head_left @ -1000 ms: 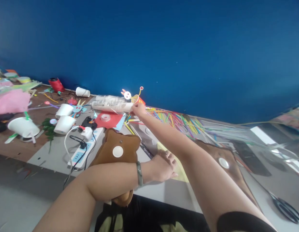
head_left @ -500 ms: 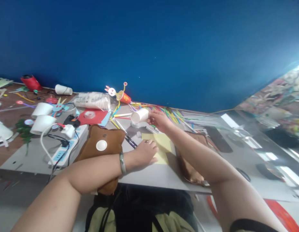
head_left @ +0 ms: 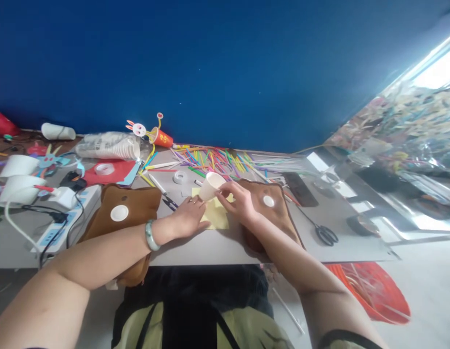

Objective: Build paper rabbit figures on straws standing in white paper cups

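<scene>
My right hand [head_left: 238, 201] grips a white paper cup [head_left: 211, 185], tilted with its mouth up and to the right, above a yellow paper sheet [head_left: 218, 217]. My left hand [head_left: 188, 217], with a green bangle at the wrist, rests on the yellow sheet beside the cup's base; its fingers lie curled against the paper. A brown furry pad [head_left: 121, 211] with a white disc lies under my left forearm. A second brown pad [head_left: 272, 209] lies to the right of my right hand.
Colourful straws [head_left: 217, 159] are scattered along the blue wall. A sleeve of stacked cups [head_left: 108, 145], tape roll [head_left: 104, 168] on red paper, power strip [head_left: 61, 220], loose white cups [head_left: 17, 177] sit left. Black scissors [head_left: 323, 232] lie right; small snips [head_left: 169, 202] lie near my left hand.
My right hand took a cup from the stack at the wall and brought it back to the yellow sheet. The view swung to the right.
</scene>
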`<state>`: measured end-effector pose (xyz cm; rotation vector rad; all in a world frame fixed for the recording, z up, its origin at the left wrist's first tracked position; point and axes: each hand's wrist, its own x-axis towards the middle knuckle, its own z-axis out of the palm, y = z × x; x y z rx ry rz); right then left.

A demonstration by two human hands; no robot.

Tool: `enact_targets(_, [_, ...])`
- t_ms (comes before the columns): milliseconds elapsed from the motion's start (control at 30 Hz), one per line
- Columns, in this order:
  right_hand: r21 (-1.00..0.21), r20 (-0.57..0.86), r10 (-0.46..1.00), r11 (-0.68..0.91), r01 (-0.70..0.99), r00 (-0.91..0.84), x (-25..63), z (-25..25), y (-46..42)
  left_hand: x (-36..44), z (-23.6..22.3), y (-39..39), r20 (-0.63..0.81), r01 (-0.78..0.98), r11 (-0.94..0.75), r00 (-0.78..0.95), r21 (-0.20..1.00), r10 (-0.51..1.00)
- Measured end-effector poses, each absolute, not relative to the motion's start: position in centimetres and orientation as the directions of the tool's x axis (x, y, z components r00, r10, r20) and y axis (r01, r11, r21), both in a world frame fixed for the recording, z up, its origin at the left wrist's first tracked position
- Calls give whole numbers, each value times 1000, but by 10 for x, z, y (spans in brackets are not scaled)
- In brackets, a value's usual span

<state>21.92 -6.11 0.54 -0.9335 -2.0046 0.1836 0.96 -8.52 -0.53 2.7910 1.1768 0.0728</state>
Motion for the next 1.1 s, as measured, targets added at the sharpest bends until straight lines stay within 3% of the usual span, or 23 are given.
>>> enact_targets(133, [-323, 728, 563, 785, 529, -391, 221, -7, -60, 3, -1, -79, 35, 785, -619, 620, -22, 784])
enact_targets(233, [-273, 742, 518, 814, 513, -426, 222, -11, -61, -2, -1, -76, 18, 792, -610, 610, 1, 792])
enact_targets(500, [-268, 619, 533, 834, 482, -577, 229, -10, -62, -2, -3, -88, 24, 774, -633, 633, -11, 774])
enact_targets(800, [-97, 609, 401, 894, 437, -684, 228, -3, -64, 6, 2, -117, 14, 730, -660, 673, -176, 740])
enact_targets(1100, [-97, 600, 404, 894, 438, -690, 228, -7, -64, -2, 6, -131, -31, 634, -740, 754, -225, 656])
